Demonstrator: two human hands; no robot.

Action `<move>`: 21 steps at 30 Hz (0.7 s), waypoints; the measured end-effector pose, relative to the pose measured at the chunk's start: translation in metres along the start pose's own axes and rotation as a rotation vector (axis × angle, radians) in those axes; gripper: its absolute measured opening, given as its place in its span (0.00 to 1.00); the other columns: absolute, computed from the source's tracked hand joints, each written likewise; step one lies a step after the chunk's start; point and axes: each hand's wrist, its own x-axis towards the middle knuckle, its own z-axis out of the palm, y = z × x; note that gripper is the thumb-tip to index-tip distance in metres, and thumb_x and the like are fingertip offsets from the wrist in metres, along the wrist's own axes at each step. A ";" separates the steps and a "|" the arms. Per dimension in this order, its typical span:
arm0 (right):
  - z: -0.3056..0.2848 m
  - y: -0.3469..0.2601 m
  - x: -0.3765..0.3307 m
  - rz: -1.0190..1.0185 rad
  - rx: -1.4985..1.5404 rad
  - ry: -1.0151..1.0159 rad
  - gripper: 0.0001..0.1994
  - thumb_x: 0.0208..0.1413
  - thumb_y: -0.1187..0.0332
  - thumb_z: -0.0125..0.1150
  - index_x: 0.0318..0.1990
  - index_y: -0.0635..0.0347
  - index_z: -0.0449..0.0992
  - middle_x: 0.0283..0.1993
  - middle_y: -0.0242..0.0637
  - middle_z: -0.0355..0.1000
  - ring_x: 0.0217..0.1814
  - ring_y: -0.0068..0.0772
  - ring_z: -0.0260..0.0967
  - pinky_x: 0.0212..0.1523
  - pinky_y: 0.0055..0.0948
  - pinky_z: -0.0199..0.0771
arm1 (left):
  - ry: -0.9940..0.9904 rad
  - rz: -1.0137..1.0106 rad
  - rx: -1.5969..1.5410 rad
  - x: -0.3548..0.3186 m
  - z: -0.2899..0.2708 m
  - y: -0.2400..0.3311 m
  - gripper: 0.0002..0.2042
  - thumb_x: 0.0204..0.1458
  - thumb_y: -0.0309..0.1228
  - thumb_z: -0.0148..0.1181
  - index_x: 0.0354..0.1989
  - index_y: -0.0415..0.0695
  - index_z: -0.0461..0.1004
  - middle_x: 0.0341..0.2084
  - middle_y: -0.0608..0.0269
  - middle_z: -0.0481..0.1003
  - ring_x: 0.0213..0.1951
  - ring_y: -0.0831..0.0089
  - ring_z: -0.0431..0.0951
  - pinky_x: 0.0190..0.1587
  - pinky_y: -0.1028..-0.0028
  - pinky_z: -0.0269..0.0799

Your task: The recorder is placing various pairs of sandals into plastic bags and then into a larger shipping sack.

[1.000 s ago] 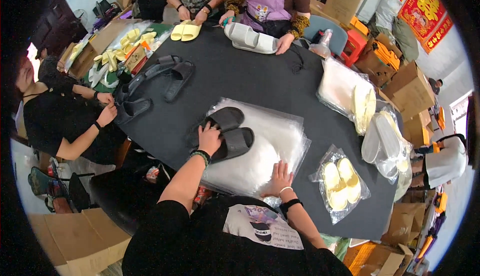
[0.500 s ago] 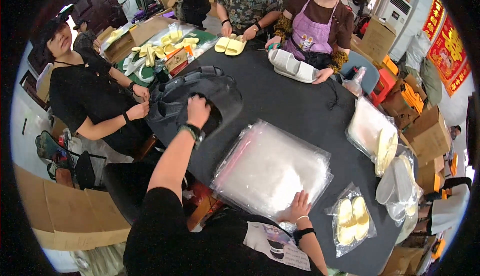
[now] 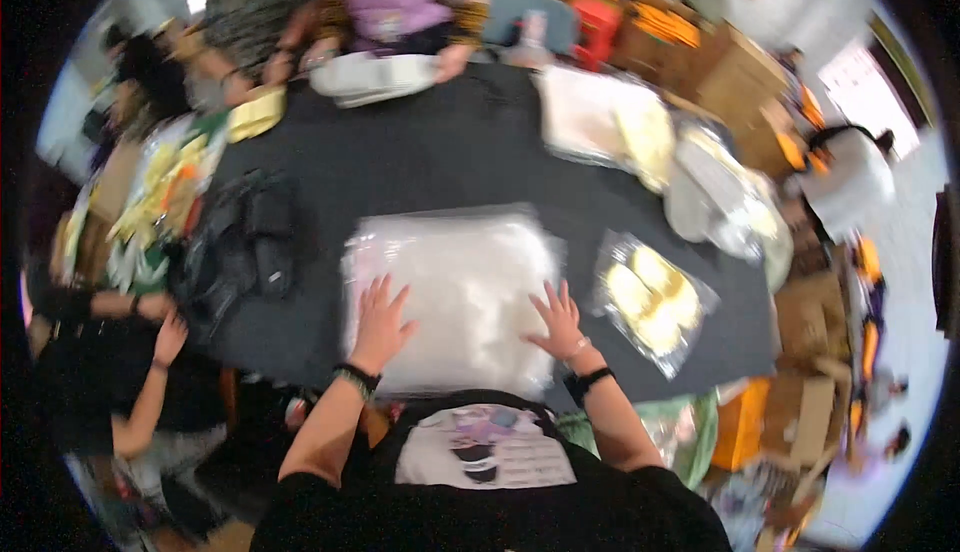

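Observation:
A thick stack of clear plastic bags [image 3: 465, 262] lies flat on the black table in front of me. My left hand [image 3: 383, 327] rests on its left part with fingers spread, holding nothing. Near the stack's right edge lies my right hand [image 3: 557, 322], also flat and spread. To the right is a pair of pale yellow slippers [image 3: 655, 297] sealed in a clear bag. Left of the stack sits a pile of black slippers [image 3: 250, 242], blurred by motion and apart from my hands.
Across the table, a person in a purple apron holds white slippers [image 3: 375, 77]. Another person's hands are by yellow slippers [image 3: 257, 114]. More bagged slippers [image 3: 715, 187] lie at the far right. A co-worker's hands [image 3: 165, 327] are at the left edge.
My left hand has left the black slippers and come onto the bag stack. My right hand stays on the stack. The view has swung to the right.

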 end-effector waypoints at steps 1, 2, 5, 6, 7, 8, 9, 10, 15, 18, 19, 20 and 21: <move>-0.022 0.007 -0.005 0.075 -0.042 0.143 0.50 0.36 0.47 0.73 0.68 0.46 0.53 0.74 0.48 0.34 0.75 0.63 0.22 0.66 0.64 0.38 | -0.067 0.041 -0.047 -0.003 0.016 0.012 0.33 0.45 0.40 0.64 0.61 0.46 0.63 0.64 0.43 0.51 0.65 0.44 0.49 0.65 0.48 0.44; -0.037 0.020 -0.008 0.247 -0.126 0.211 0.51 0.34 0.48 0.75 0.68 0.46 0.53 0.74 0.48 0.33 0.75 0.63 0.22 0.66 0.64 0.38 | -0.111 0.050 -0.050 -0.007 0.027 0.023 0.33 0.44 0.41 0.65 0.61 0.47 0.64 0.64 0.43 0.51 0.65 0.44 0.50 0.65 0.45 0.44; -0.091 0.045 -0.023 0.677 -0.299 0.270 0.54 0.31 0.50 0.77 0.68 0.45 0.51 0.75 0.48 0.28 0.75 0.63 0.22 0.66 0.65 0.38 | -0.206 0.020 0.000 -0.022 0.060 0.026 0.34 0.40 0.41 0.67 0.60 0.51 0.65 0.65 0.44 0.51 0.64 0.44 0.51 0.63 0.44 0.45; -0.103 0.057 -0.033 0.753 -0.320 0.242 0.58 0.29 0.49 0.77 0.70 0.43 0.46 0.75 0.47 0.23 0.75 0.62 0.21 0.66 0.67 0.37 | -0.216 0.053 -0.008 -0.024 0.066 0.027 0.34 0.40 0.41 0.67 0.60 0.51 0.65 0.65 0.44 0.51 0.64 0.44 0.51 0.63 0.44 0.45; -0.115 0.068 -0.044 0.853 -0.339 0.151 0.60 0.29 0.50 0.78 0.71 0.41 0.42 0.75 0.47 0.21 0.75 0.63 0.19 0.66 0.67 0.36 | -0.220 0.048 0.008 -0.025 0.072 0.026 0.35 0.40 0.41 0.67 0.60 0.52 0.65 0.65 0.44 0.51 0.64 0.44 0.51 0.63 0.44 0.45; -0.117 0.077 -0.055 0.920 -0.349 0.117 0.61 0.28 0.50 0.78 0.71 0.39 0.40 0.75 0.46 0.20 0.75 0.64 0.21 0.65 0.66 0.40 | -0.221 0.035 0.028 -0.024 0.073 0.027 0.35 0.39 0.41 0.68 0.60 0.52 0.65 0.65 0.44 0.51 0.64 0.44 0.51 0.63 0.43 0.45; -0.116 0.089 -0.063 0.983 -0.357 0.081 0.62 0.28 0.51 0.78 0.71 0.36 0.39 0.75 0.44 0.20 0.75 0.65 0.23 0.65 0.66 0.43 | -0.224 0.052 0.027 -0.021 0.074 0.027 0.35 0.39 0.41 0.68 0.60 0.52 0.65 0.65 0.44 0.51 0.64 0.44 0.51 0.63 0.43 0.45; -0.113 0.102 -0.071 0.996 -0.356 0.085 0.62 0.28 0.51 0.78 0.71 0.36 0.39 0.75 0.44 0.20 0.75 0.65 0.23 0.65 0.66 0.43 | -0.222 0.062 0.022 -0.018 0.075 0.026 0.35 0.39 0.41 0.68 0.60 0.52 0.64 0.65 0.44 0.51 0.64 0.44 0.51 0.63 0.43 0.46; -0.082 0.151 -0.090 0.941 -0.187 0.158 0.47 0.29 0.60 0.77 0.63 0.40 0.58 0.75 0.40 0.30 0.71 0.67 0.40 0.55 0.60 0.66 | -0.243 0.034 0.053 -0.014 0.079 0.028 0.35 0.39 0.41 0.68 0.60 0.52 0.65 0.65 0.45 0.52 0.64 0.45 0.52 0.62 0.44 0.47; -0.079 0.152 -0.090 0.880 -0.123 0.360 0.33 0.31 0.64 0.72 0.53 0.44 0.68 0.71 0.41 0.44 0.67 0.63 0.48 0.54 0.59 0.65 | -0.208 0.030 0.067 -0.017 0.082 0.024 0.35 0.39 0.42 0.68 0.60 0.52 0.66 0.65 0.46 0.52 0.63 0.45 0.53 0.62 0.43 0.48; -0.080 0.152 -0.092 0.866 -0.075 0.471 0.29 0.32 0.65 0.70 0.50 0.44 0.71 0.70 0.41 0.49 0.66 0.60 0.50 0.54 0.59 0.65 | -0.206 0.039 0.066 -0.019 0.082 0.023 0.34 0.39 0.42 0.68 0.60 0.52 0.66 0.65 0.46 0.52 0.63 0.45 0.53 0.62 0.43 0.48; -0.081 0.156 -0.095 0.773 -0.014 0.599 0.25 0.32 0.67 0.67 0.45 0.49 0.72 0.66 0.46 0.54 0.64 0.59 0.53 0.55 0.56 0.64 | -0.201 0.051 0.066 -0.018 0.081 0.024 0.34 0.39 0.42 0.68 0.60 0.52 0.66 0.65 0.46 0.52 0.63 0.45 0.53 0.61 0.43 0.48; -0.089 0.151 -0.093 0.748 -0.012 0.599 0.25 0.32 0.67 0.67 0.45 0.49 0.72 0.66 0.46 0.54 0.64 0.59 0.53 0.55 0.56 0.64 | -0.187 0.032 0.069 -0.019 0.080 0.023 0.34 0.39 0.42 0.68 0.60 0.52 0.66 0.65 0.46 0.52 0.63 0.45 0.53 0.61 0.43 0.48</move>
